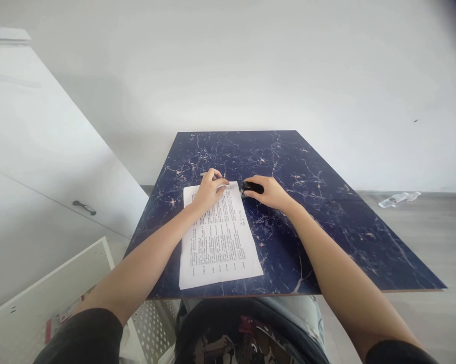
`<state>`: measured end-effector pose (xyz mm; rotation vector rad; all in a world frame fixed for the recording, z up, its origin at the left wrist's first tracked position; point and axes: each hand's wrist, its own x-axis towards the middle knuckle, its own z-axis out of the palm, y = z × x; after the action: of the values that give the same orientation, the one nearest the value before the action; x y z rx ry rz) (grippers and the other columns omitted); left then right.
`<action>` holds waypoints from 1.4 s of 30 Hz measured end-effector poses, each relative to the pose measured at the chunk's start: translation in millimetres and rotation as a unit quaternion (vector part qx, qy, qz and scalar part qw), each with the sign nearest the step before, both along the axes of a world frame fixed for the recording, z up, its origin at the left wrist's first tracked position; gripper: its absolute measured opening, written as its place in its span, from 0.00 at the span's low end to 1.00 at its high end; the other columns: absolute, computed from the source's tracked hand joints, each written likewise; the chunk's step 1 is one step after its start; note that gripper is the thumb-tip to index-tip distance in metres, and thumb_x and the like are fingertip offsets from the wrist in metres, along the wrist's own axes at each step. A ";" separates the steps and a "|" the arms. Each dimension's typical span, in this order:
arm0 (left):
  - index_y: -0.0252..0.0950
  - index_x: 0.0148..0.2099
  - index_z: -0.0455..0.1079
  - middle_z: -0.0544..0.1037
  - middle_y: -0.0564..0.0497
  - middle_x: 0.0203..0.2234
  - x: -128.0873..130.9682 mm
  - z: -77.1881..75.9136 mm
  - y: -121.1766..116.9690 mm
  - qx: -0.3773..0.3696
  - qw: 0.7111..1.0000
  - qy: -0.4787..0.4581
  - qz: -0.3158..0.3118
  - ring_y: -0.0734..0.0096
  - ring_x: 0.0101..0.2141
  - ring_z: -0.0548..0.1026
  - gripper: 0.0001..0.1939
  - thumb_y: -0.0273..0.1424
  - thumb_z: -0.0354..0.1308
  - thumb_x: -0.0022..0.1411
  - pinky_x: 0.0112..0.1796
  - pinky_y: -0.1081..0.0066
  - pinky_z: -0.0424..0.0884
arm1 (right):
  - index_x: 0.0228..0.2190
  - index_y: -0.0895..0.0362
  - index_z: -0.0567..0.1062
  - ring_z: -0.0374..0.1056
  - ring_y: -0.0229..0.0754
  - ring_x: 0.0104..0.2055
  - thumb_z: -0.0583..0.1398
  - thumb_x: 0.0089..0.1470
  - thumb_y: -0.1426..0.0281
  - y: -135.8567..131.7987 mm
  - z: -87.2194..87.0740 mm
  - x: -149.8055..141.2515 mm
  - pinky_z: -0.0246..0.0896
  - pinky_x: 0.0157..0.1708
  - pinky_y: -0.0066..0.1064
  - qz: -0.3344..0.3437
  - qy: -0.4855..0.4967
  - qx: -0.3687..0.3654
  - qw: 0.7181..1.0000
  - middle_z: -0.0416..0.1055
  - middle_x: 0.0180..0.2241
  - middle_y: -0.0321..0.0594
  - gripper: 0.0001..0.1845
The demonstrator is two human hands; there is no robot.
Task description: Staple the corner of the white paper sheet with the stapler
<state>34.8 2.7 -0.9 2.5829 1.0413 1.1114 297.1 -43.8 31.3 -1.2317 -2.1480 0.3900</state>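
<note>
Printed sheets of paper (pixel 220 247) lie on the dark blue marbled table, their text running sideways to me. My left hand (pixel 212 188) is over their far edge, its fingers bent and the thumb and fingertips closed on the paper near the far right corner. Just right of that corner, my right hand (pixel 268 191) grips a black stapler (pixel 254 187), fingers on the far side and thumb on the near side. The stapler's front end points left at the paper. A small gap seems to separate the two. My palm covers the stapler's back end.
The table (pixel 288 242) ends close to my lap, its far edge by a white wall. A white cabinet (pixel 61 167) with a dark handle stands left. Below it are an open white drawer or bin (pixel 53 278) and a perforated basket (pixel 154 323). A clear plastic item (pixel 398 199) lies right.
</note>
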 end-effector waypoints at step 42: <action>0.39 0.43 0.76 0.68 0.45 0.46 5.3 -5.3 -1.9 0.002 1.000 -0.016 -0.013 0.59 0.48 0.69 0.08 0.23 0.57 0.69 0.52 0.53 0.73 | 0.39 0.53 0.81 0.74 0.48 0.42 0.52 0.69 0.61 1.4 0.9 -14.0 0.63 0.43 0.36 -0.079 -0.088 -0.051 0.992 0.81 0.40 0.42 0.19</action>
<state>40.1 0.8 -6.2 2.5659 0.9969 1.1469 283.1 -42.4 32.3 -1.5330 -2.1783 0.3373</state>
